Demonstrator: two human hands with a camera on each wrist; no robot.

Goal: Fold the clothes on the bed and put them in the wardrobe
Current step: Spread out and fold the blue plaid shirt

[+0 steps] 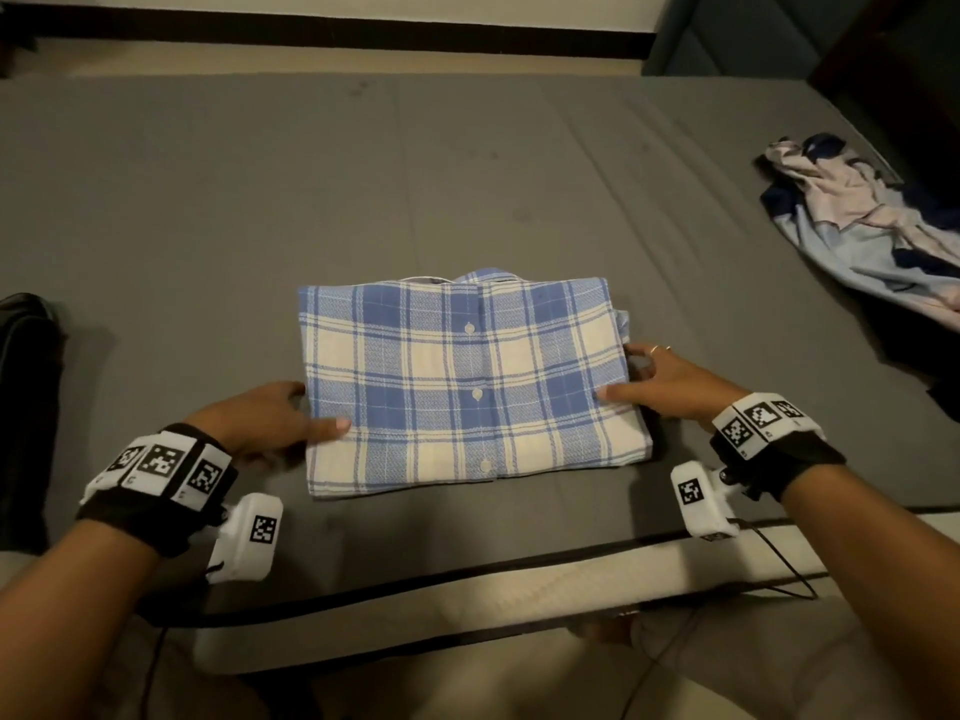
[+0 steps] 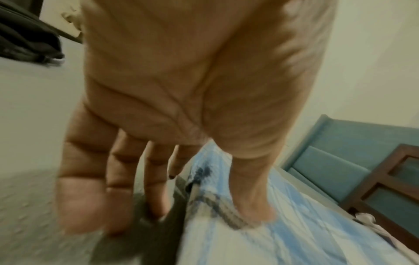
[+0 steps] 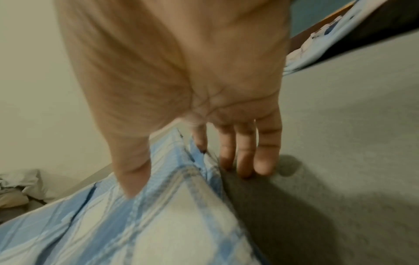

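A folded blue-and-white plaid shirt (image 1: pixel 462 387) lies button side up near the front of the grey bed (image 1: pixel 234 200). My left hand (image 1: pixel 298 415) is at the shirt's left edge. Its thumb rests on top of the cloth and its straight fingers (image 2: pixel 113 188) reach down to the sheet beside the fold. My right hand (image 1: pixel 636 376) mirrors this at the right edge of the shirt (image 3: pixel 136 224): thumb on the plaid, fingers (image 3: pixel 244 157) straight and touching the sheet against the shirt's side. In the left wrist view the shirt (image 2: pixel 294 233) fills the lower right.
A loose heap of pale blue, white and navy clothes (image 1: pixel 857 226) lies at the bed's right side. A dark bag-like object (image 1: pixel 26 381) sits at the left edge. The mattress's front edge (image 1: pixel 467 579) is just below my wrists. A teal headboard (image 1: pixel 753 33) stands at the far right.
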